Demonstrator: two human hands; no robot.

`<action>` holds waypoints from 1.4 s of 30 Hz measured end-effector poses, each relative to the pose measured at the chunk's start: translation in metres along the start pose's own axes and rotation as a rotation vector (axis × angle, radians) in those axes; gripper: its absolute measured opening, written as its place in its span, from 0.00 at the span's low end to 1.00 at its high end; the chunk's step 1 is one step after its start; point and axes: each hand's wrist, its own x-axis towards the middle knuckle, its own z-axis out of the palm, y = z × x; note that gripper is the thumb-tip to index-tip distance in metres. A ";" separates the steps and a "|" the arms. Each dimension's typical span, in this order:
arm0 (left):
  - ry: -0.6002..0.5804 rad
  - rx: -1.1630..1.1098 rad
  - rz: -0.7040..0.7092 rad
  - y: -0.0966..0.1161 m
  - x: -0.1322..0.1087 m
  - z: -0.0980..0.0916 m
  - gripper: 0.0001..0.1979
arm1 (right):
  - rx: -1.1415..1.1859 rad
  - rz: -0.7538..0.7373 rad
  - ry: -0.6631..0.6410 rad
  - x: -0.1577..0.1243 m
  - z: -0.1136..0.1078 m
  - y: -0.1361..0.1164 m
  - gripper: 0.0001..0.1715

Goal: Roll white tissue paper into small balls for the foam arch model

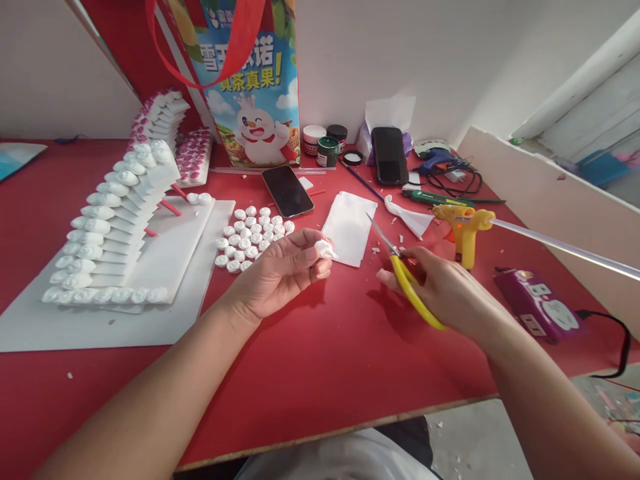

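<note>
Between the fingertips of my left hand (pixel 287 267) is a small white paper rose (pixel 326 250) with a loose twisted end. My right hand (pixel 443 283) grips yellow-handled scissors (pixel 417 300), whose narrow blades point up and away, apart from the rose. Just beyond my left hand lies a cluster of finished white paper roses (pixel 245 233). A stack of white paper sheets (pixel 349 227) rests between the two hands, slightly farther off. On the left, a curved white structure edged with paper roses (pixel 113 213) stands on a white board (pixel 30 327).
A yellow glue gun (pixel 465 230) with a long clear stick stands beyond my right hand, near a purple power strip (pixel 537 303). Two phones, a black one (pixel 287 191) lying flat and another (pixel 390 157) propped up, sit behind. Paint jars (pixel 327 152) and a printed bag (pixel 250 100) are at the back.
</note>
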 end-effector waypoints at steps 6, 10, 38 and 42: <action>0.091 -0.006 0.015 -0.002 0.001 -0.001 0.12 | 0.396 -0.166 -0.007 -0.018 -0.006 0.006 0.44; 0.207 -0.021 0.028 -0.004 0.002 -0.002 0.11 | 0.397 -0.317 0.042 -0.029 0.003 -0.005 0.44; 0.175 0.218 0.130 -0.009 0.001 0.007 0.12 | 0.142 -0.429 0.138 -0.029 0.012 -0.035 0.37; 0.168 0.216 0.120 -0.011 0.001 0.006 0.10 | 0.147 -0.463 0.200 -0.031 0.017 -0.034 0.30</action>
